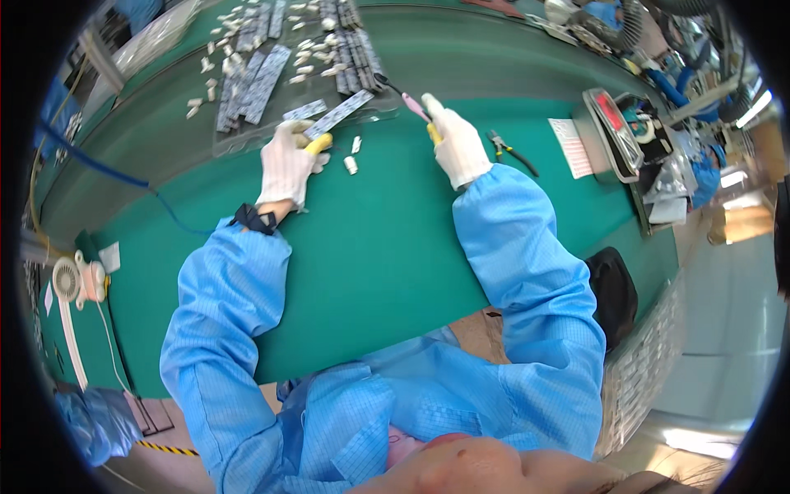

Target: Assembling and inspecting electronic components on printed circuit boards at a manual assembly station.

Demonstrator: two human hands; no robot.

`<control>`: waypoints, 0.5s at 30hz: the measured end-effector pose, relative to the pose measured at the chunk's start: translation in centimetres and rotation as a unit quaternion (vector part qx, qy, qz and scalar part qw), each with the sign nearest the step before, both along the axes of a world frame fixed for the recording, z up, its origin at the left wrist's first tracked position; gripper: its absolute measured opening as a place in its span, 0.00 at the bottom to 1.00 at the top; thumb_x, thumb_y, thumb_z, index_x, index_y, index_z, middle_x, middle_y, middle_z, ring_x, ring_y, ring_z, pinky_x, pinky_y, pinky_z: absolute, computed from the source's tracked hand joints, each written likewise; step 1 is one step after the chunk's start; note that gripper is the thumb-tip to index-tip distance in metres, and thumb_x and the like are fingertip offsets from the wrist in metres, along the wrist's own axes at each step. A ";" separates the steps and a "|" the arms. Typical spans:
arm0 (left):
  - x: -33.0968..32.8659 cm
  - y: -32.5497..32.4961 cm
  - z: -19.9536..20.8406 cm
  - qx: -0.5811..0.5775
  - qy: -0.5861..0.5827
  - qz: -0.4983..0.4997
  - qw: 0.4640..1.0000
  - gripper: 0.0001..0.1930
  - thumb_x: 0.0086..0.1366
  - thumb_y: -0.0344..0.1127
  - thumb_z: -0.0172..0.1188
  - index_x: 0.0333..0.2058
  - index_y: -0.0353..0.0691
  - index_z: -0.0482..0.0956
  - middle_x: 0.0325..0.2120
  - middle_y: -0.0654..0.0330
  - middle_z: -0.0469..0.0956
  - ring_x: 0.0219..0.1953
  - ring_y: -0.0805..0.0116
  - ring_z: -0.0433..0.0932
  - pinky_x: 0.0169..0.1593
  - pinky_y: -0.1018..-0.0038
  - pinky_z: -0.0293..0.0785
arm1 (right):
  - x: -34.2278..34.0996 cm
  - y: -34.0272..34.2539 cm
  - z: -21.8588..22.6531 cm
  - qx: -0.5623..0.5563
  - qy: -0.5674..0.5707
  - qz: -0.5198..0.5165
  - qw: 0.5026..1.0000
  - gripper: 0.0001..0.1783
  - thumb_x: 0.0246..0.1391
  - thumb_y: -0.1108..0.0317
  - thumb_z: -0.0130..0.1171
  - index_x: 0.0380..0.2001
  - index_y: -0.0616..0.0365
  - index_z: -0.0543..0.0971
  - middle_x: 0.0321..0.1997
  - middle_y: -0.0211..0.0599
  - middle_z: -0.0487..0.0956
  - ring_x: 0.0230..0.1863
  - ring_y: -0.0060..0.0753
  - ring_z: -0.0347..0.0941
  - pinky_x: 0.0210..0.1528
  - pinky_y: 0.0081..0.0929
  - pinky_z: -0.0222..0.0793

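Note:
My left hand [285,165], in a white glove with yellow finger covers, pinches a flat grey speckled strip [341,114] by its lower end. The strip slants up to the right over the edge of a clear plastic tray [234,148]. In my right hand [457,144], gloved the same way, is a small brush [412,104] with a pink handle and a dark head. The brush head points up and left, a little apart from the strip. Two small white parts [351,165] lie on the green mat between my hands. A shorter speckled strip [305,109] rests just beyond my left hand.
Several stacked strips [265,82] and loose white pieces [309,62] fill the far side. Yellow-and-black pliers [514,154] lie right of my right hand. Farther right are a printed sheet [570,148] and a bin [613,136]. A small fan [69,280] stands at left.

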State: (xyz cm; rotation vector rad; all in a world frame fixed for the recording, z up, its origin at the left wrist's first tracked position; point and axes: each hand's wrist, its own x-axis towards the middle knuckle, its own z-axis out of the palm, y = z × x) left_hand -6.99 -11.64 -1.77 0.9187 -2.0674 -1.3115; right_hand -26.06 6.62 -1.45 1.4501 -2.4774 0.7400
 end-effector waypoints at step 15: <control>0.0 -0.1 -1.1 0.076 0.213 -0.023 0.974 0.21 0.60 0.24 0.60 0.51 0.32 0.65 0.37 0.49 0.80 0.28 0.67 0.82 0.20 0.83 0.75 | -28.0 32.0 4.9 0.122 0.119 -0.508 0.844 0.20 0.49 0.53 0.61 0.46 0.44 0.80 0.43 0.47 0.80 0.45 0.46 0.77 0.48 0.41 0.71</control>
